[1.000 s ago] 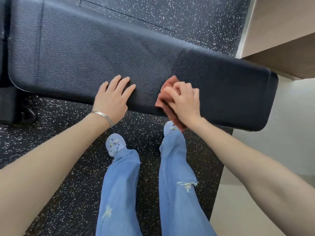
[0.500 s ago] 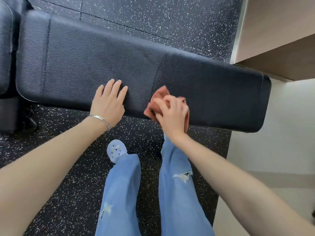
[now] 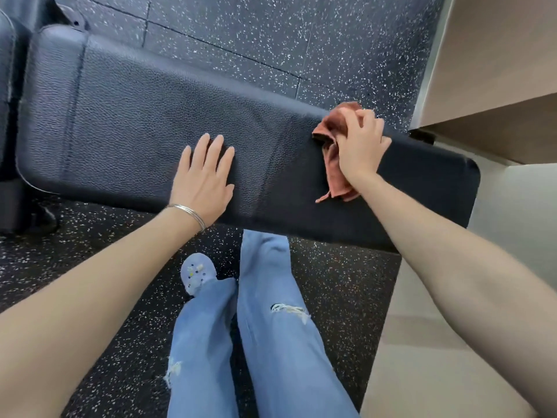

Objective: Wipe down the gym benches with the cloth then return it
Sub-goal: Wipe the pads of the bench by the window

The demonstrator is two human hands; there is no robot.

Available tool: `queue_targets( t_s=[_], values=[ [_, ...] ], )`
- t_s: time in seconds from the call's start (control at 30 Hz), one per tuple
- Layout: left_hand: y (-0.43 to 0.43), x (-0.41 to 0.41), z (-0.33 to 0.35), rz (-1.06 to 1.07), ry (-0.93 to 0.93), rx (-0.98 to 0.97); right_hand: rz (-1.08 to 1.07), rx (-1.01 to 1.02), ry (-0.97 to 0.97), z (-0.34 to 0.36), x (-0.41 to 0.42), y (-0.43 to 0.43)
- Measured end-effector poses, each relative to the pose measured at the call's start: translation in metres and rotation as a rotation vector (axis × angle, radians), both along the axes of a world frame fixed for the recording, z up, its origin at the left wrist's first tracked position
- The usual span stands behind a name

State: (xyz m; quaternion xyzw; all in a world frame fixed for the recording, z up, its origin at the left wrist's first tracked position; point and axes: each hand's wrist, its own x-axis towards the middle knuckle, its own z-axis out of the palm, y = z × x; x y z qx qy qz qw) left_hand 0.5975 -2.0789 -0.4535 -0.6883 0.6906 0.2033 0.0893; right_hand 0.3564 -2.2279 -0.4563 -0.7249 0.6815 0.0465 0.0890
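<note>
Mid-wipe on bench [image 3: 135, 122]: right hand [image 3: 360, 143] clutching cloth [image 3: 333, 123] near the end, left hand [image 3: 205, 179] flat (bracing); next, likely sweeping the last stretch

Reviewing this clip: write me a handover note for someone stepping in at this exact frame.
Left hand: rests flat on the black bench, fingers straight, about mid-length.
Right hand: grips the bunched rust-coloured cloth, pressing it on the bench top near its right end.
Done: wiping is under way; how much is wiped cannot be told.
Left: finish this bench, wipe the others, return the cloth.
</note>
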Motion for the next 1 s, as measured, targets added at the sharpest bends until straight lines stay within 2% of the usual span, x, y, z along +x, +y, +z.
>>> queue_targets(
  t_s=[0.2,0.3,0.43,0.57,0.7,0.87,1.0],
  values=[
    [-0.044,-0.011,0.000,0.117,0.028,-0.002,0.007,0.182,-0.143,0.005,0.003,-0.038],
    [-0.054,-0.005,-0.001,0.145,0.048,-0.010,0.189,0.319,-0.188,0.007,0.032,-0.060],
    [-0.052,0.016,0.002,0.194,0.038,0.007,0.495,0.464,-0.236,-0.006,0.129,-0.076],
    [-0.045,0.046,0.008,0.285,-0.008,0.032,0.609,0.362,-0.193,-0.011,0.175,-0.065],
    [-0.042,0.063,0.011,0.258,-0.026,0.039,0.741,0.182,-0.215,0.003,0.102,-0.047],
    [-0.043,0.057,0.012,0.282,-0.028,0.065,0.635,0.053,-0.144,0.006,-0.009,-0.013],
    [-0.042,0.056,0.010,0.269,-0.028,0.060,0.488,0.067,-0.017,-0.002,0.014,0.005]
  ],
)
